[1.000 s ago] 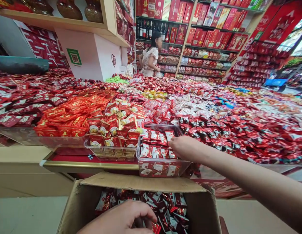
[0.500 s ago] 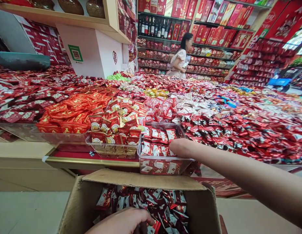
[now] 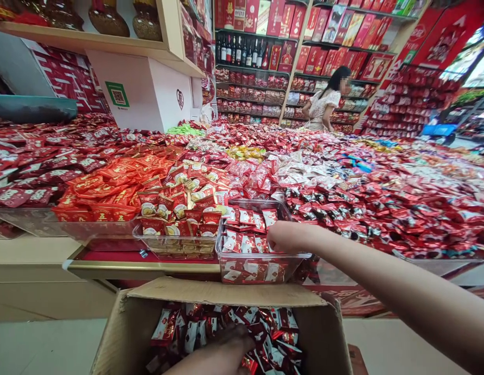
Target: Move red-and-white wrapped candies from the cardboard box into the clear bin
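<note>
My left hand (image 3: 226, 349) reaches down into an open cardboard box (image 3: 112, 333), among loose red-and-white wrapped sweets (image 3: 195, 333). It is blurred and dark, so its grip does not show. My right hand (image 3: 283, 237) is at the right side of a clear plastic bin (image 3: 261, 256), its fingers curled downward and mostly hidden. Similar small wrapped sweets (image 3: 247, 242) stand in rows in that bin. Whatever the right fingers hold is out of sight.
Left of the bin stands another clear tub of durian sweets (image 3: 179, 224), beside orange-red packets (image 3: 104, 195). Heaps of wrapped sweets (image 3: 362, 208) spread to the right and back. A person (image 3: 323, 104) is beyond the counter, near shelves of boxes and bottles (image 3: 242, 51).
My left hand has moved slightly right and deeper among the sweets in the box. My right hand stays at the bin, its fingers more curled. The person behind has moved right.
</note>
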Motion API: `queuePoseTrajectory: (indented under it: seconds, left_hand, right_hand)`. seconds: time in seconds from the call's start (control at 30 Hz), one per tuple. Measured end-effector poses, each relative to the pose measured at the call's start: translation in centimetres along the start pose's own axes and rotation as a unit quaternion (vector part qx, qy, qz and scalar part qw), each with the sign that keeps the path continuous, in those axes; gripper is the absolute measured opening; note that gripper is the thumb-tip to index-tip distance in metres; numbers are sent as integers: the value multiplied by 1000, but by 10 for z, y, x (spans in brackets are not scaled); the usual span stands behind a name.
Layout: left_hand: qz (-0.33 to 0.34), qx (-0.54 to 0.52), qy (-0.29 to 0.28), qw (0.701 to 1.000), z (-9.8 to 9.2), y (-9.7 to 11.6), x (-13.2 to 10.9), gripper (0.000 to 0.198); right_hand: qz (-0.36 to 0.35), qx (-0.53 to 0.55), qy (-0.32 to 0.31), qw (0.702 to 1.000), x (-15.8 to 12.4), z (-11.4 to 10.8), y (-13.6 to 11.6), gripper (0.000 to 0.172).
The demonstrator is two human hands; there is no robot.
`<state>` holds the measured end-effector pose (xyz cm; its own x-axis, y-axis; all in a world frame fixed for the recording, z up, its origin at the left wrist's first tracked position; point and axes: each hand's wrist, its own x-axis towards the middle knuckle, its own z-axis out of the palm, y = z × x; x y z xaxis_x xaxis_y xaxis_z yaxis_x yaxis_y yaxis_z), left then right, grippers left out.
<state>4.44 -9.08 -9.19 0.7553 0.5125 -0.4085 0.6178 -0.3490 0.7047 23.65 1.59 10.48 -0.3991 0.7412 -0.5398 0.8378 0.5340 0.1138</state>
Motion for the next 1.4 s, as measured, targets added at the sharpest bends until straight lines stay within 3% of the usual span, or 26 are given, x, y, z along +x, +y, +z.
queuePoseTrajectory:
  seconds: [0.2,0.37,0.53,0.67,0.77,0.83,0.9,0.97,1.1,1.17,1.23,1.3,1.4]
  left_hand:
    - [-22,-12,2,1000,16,-19,14,67]
    - [-43,3,14,999,21,-22,13,73]
    - [-45,40,55,997,17,-10,15,38]
    - [-62,56,58,995,14,-9,17,24]
    - [-55,64,53,995,9,-11,13,17]
    - [-36,70,59,995,3,-11,6,15]
    - [-11,79,70,994,-5,-9,-4,14]
    - [34,57,98,993,-14,-3,-17,12]
    - [167,-114,231,952,-37,26,-40,19]
    - [147,-187,269,933,-51,49,-47,20]
    - [107,-302,283,904,-63,70,-48,19]
    - [114,-428,269,855,-73,83,-45,20]
    - [135,-545,225,796,-79,87,-41,42]
  right_hand:
    - [-35,69,-51,996,20,12,6,44]
    - [-42,59,-72,995,21,11,3,39]
    - [-36,43,-62,996,19,9,-3,32]
    - [-33,50,-53,997,24,12,2,30]
    - [-20,62,-3,998,21,14,9,29]
    - [-10,90,108,990,8,16,9,25]
    - [-20,145,242,959,-15,22,2,21]
    - [-53,221,315,921,-41,33,-14,20]
    - [-90,376,297,873,-73,64,-58,17]
    - [-86,436,294,846,-71,76,-74,22]
    - [-64,488,314,812,-63,82,-81,20]
    - [-31,534,347,771,-54,86,-80,27]
    - [13,603,378,703,-43,89,-72,30]
